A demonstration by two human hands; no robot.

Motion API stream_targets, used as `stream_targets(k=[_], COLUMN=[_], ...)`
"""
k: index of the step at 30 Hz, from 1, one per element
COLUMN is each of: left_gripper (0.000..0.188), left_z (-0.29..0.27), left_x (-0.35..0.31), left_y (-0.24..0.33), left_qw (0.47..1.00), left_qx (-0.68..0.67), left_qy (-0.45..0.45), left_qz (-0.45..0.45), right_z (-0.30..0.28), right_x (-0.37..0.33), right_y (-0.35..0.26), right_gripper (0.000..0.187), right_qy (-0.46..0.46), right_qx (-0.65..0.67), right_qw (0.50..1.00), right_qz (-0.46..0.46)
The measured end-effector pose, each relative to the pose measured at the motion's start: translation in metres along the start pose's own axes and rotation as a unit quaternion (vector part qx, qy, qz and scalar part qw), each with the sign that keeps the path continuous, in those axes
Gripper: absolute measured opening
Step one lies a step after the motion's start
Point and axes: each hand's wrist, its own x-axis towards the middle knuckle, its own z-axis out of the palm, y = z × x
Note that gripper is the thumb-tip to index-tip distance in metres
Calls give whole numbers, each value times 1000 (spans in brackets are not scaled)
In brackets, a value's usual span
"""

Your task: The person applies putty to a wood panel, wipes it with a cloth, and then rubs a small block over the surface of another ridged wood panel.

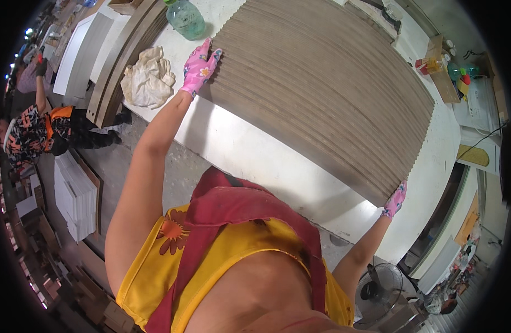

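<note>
A broad stack of brown wood-grain boards (322, 89) lies on the white table (233, 136), its layered edges stepped along both ends. My left hand (200, 67), in a pink flowered glove, touches the stack's left end with fingers stretched and spread. At the near right corner, my right hand (395, 201) wears a matching glove and rests along the right end, fingers extended and partly turned from view. Neither palm is visible. A crumpled off-white cloth (148, 79) lies left of my left hand, and a clear greenish plastic bottle (185, 20) stands just beyond it.
Long brown strips (125, 64) lie at the table's left. A person in an orange-patterned top (31, 136) stands further left, near stacked white panels (75, 197) on the floor. A cardboard box (435, 66) sits at the far right; a fan (379, 291) stands at lower right.
</note>
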Motion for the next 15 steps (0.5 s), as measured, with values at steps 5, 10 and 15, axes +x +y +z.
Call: stream_targets(k=[5,10,15], left_gripper=[58,70,83], left_z=[-9,-2,-1], left_x=[-1,22,35], left_y=[-22,-52,-57], left_qw=[925,857,887], left_qx=[-371,-495,-384], left_qy=[-18,-70,-213], left_qz=[-80,-125,-143], right_z=[-9,-26,-13], right_x=[-15,-14,-10], right_y=[-44,-9,-30], right_gripper=[69,75,72], right_qy=[-43,-115,-76], right_qx=[312,469,397], right_qw=[929,853,876], right_qz=[192,196,264])
